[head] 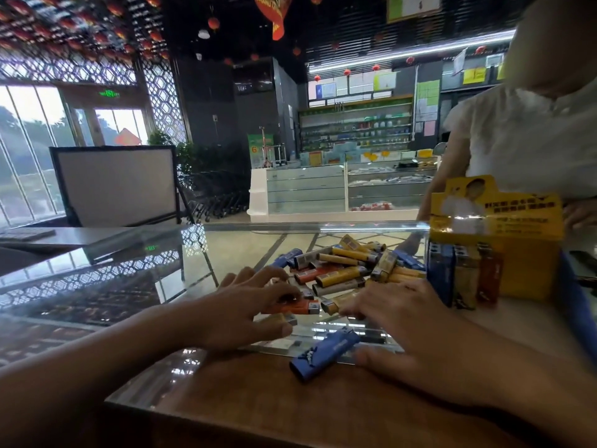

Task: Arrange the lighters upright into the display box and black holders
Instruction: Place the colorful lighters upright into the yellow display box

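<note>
1. On a glass-topped bench (135, 279) with a wooden near edge, inside a dim shop: glass display cases and stocked shelves (355, 127) far behind, red lanterns overhead, big windows far left.
2. Heaped at bench centre, a loose pile of lighters (342, 266) lying flat: yellow, orange, blue, grey, each with a metal top. One blue lighter (323, 352) apart, lying nearest.
3. Standing at right, a yellow display box (517, 273) with blue, yellow and red lighters upright along its front.
4. Spread over the pile's near edge, left hand (245, 308) with fingers curved onto an orange lighter (290, 307); firm grip or not, cannot tell. Right hand (420, 331) flat, fingers straight, touching the pile.
5. Beyond the box, another person's white sleeve (517, 137).
</note>
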Demonstrator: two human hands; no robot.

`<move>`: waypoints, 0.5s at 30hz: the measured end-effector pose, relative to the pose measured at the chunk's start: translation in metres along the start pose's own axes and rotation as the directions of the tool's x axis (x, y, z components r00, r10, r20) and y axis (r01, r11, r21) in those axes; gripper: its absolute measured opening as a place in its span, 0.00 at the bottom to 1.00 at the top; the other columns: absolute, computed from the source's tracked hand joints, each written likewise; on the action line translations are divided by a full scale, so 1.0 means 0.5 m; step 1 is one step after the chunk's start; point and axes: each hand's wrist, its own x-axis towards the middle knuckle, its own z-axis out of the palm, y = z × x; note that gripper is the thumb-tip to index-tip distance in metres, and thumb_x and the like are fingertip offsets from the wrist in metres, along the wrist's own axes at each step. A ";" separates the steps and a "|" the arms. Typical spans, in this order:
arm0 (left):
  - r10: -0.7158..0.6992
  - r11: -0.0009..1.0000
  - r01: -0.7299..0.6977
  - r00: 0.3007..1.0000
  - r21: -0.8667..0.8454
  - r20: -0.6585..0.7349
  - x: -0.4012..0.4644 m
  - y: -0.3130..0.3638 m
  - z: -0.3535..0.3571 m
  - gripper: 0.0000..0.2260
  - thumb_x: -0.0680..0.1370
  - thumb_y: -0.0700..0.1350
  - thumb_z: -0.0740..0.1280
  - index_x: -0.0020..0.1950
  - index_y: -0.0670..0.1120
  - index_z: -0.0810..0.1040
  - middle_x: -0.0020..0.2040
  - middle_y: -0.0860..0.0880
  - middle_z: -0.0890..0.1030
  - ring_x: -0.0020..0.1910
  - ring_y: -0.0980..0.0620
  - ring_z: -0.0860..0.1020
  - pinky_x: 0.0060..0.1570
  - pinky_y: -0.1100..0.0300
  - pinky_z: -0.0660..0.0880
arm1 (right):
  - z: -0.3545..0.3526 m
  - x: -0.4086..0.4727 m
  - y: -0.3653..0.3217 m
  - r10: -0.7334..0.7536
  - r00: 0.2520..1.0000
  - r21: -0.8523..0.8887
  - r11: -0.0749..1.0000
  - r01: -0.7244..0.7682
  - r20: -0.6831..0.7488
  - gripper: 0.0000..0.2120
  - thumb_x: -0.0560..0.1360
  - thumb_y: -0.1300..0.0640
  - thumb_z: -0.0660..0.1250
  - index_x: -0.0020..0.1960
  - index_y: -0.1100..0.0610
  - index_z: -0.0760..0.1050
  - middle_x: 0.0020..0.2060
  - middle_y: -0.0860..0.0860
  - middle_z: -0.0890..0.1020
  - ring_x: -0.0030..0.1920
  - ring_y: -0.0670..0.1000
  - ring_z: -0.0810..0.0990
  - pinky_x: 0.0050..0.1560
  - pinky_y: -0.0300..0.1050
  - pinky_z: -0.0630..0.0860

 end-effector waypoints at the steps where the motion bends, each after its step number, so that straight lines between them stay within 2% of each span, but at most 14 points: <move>1: 0.011 1.000 -0.011 1.000 0.003 -0.029 0.003 0.004 0.000 0.25 0.78 0.69 0.55 0.74 0.66 0.57 0.75 0.62 0.53 0.72 0.56 0.56 0.73 0.47 0.58 | 0.000 0.000 0.000 0.001 1.000 0.000 1.000 -0.001 -0.001 0.24 0.76 0.29 0.53 0.71 0.33 0.57 0.65 0.30 0.65 0.64 0.31 0.60 0.69 0.44 0.51; 5: 0.066 0.998 -0.068 0.983 -0.003 -0.170 -0.001 0.030 0.013 0.28 0.76 0.69 0.50 0.71 0.57 0.66 0.69 0.60 0.61 0.66 0.60 0.61 0.68 0.53 0.67 | -0.001 0.000 0.001 -0.018 1.000 0.007 1.000 0.018 -0.001 0.17 0.77 0.30 0.53 0.64 0.33 0.62 0.57 0.30 0.65 0.57 0.29 0.59 0.68 0.44 0.55; 8: 0.105 0.994 -0.109 0.961 -0.001 -0.255 -0.014 0.046 0.024 0.23 0.78 0.65 0.51 0.67 0.56 0.68 0.66 0.61 0.63 0.63 0.63 0.62 0.66 0.58 0.68 | -0.004 -0.001 0.001 -0.033 0.999 0.008 0.999 0.033 -0.001 0.14 0.77 0.31 0.53 0.59 0.34 0.64 0.55 0.32 0.66 0.56 0.30 0.61 0.65 0.42 0.57; 13: 0.210 0.977 -0.212 0.947 0.019 -0.244 -0.042 0.054 0.020 0.17 0.80 0.61 0.57 0.67 0.57 0.69 0.67 0.63 0.62 0.66 0.66 0.62 0.66 0.66 0.66 | -0.008 -0.003 -0.005 -0.065 0.998 0.015 0.998 0.065 -0.011 0.15 0.78 0.33 0.55 0.60 0.38 0.68 0.57 0.34 0.71 0.58 0.34 0.65 0.64 0.42 0.61; 15: 0.252 0.967 -0.254 0.937 0.025 -0.241 -0.050 0.054 0.017 0.16 0.81 0.60 0.59 0.67 0.57 0.70 0.67 0.63 0.64 0.67 0.65 0.64 0.66 0.65 0.67 | -0.007 -0.003 -0.005 -0.078 0.997 0.021 0.997 0.079 -0.013 0.18 0.78 0.32 0.54 0.61 0.38 0.69 0.57 0.34 0.72 0.57 0.35 0.66 0.64 0.43 0.63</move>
